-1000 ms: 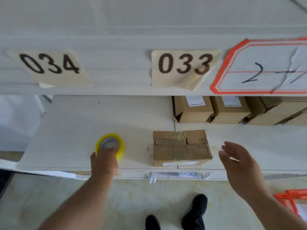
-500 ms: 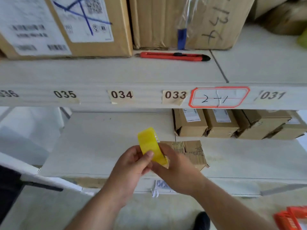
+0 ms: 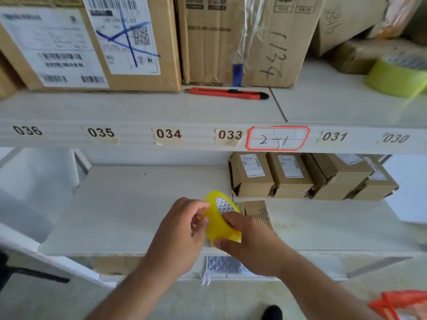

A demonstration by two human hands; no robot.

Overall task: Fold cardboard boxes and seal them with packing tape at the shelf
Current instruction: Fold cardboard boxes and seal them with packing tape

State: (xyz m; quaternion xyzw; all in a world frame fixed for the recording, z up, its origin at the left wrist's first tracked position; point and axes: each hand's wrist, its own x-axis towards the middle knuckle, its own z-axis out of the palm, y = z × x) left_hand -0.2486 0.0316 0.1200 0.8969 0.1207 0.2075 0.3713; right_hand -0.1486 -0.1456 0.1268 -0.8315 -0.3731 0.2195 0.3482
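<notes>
Tape roll (image 3: 220, 221), yellow, is held up on edge between both hands in front of the lower shelf (image 3: 129, 211). The right hand (image 3: 250, 245) curls its fingers (image 3: 231, 221) over the roll's outer band with the thumb below; the left hand (image 3: 181, 234) pinches at the roll's near rim, probably hunting for the loose end. Just behind the roll, partly hidden by the right hand, a small cardboard box (image 3: 256, 211) lies on the shelf, folded shut but worn. No fresh strip on it is visible, so sealing seems still ahead. Beyond the roll to the right stand labelled boxes (image 3: 298, 175); above it lies a red utility knife (image 3: 228, 93).
</notes>
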